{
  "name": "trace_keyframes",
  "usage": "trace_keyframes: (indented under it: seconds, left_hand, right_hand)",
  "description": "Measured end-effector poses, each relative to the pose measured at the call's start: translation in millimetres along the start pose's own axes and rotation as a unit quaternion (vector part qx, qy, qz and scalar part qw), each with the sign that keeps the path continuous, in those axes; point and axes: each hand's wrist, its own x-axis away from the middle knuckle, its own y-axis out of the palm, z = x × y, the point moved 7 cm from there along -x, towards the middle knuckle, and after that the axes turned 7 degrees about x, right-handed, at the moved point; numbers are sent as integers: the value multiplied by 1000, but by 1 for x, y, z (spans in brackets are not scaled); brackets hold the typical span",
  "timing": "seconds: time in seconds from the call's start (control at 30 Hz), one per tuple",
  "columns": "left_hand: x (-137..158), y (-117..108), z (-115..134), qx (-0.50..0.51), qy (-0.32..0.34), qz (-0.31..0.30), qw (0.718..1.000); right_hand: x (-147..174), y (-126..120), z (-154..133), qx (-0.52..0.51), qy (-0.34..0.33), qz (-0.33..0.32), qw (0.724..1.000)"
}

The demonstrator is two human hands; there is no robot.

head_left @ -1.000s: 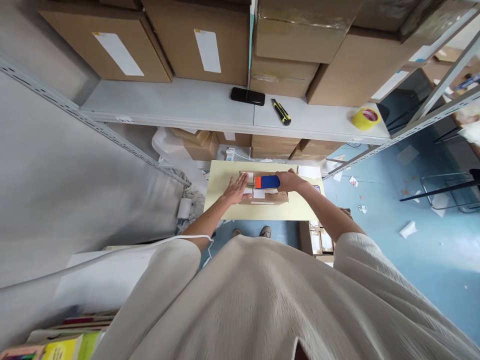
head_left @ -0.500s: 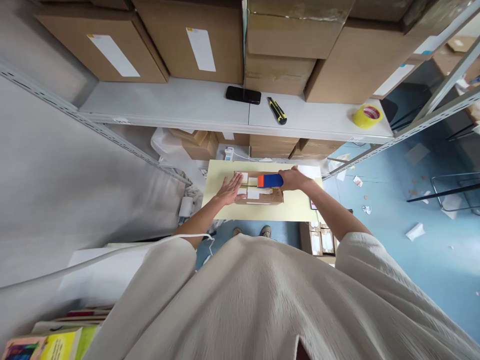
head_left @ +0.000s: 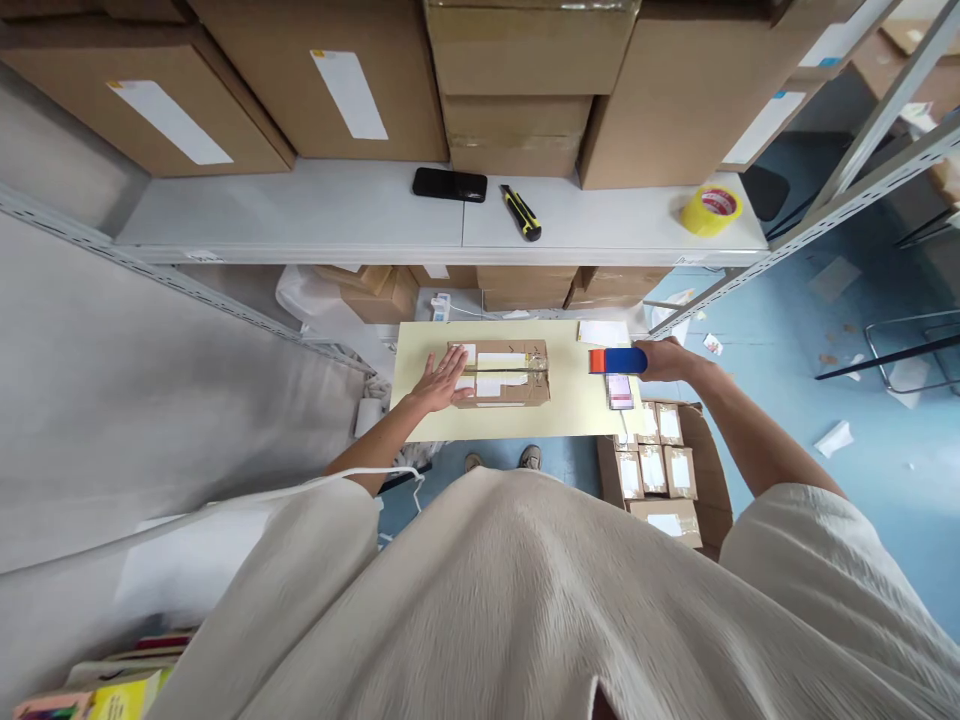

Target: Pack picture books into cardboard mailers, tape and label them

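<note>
From the head camera, looking down past a cream-shirted chest, a pale yellow desk [head_left: 570,415] sits low in the middle of the scene. A flat cardboard parcel [head_left: 501,373] lies on it toward nine o'clock of the desk's centre, its long axis running from nine to three, a taped seam along that same line and several white labels on top; the print on them is too small to read. The left hand [head_left: 441,380] lies flat with fingers spread on the parcel's nine-o'clock end, its grip wide and pressing rather than clasping. The right hand [head_left: 667,358] is out at three o'clock, near the desk's edge and well apart from the parcel, its grip closed around a blue tape dispenser [head_left: 618,360] whose long axis also lies nine to three, the orange end pointing toward the parcel. Just at six o'clock of the dispenser a phone [head_left: 619,390] rests on the desk. Beyond its edge an open carton [head_left: 701,470] on the floor holds small labelled packets. At twelve o'clock a white shelf [head_left: 300,205] carries a black phone [head_left: 449,184], a yellow-and-black utility knife [head_left: 521,212] and a yellow tape roll [head_left: 710,209] with a red core label, unreadable.
</note>
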Motion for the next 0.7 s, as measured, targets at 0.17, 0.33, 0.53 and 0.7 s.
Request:
trace_keyframes:
  seconds: [0.17, 0.33, 0.53, 0.7]
  left_hand:
    - [1, -1, -3, -7, 1, 8, 1000]
    - [4, -5, -1, -15, -8, 0, 1000]
    - [7, -10, 4, -16, -11, 1, 1000]
    - [9, -10, 5, -22, -23, 9, 999]
  right_hand:
    - [-13, 18, 0, -12, -16, 7, 1000]
    - [-29, 34, 1, -36, -26, 2, 999]
    - [-47, 56, -16, -65, -42, -17, 997]
    - [-59, 64, -37, -58, -62, -23, 996]
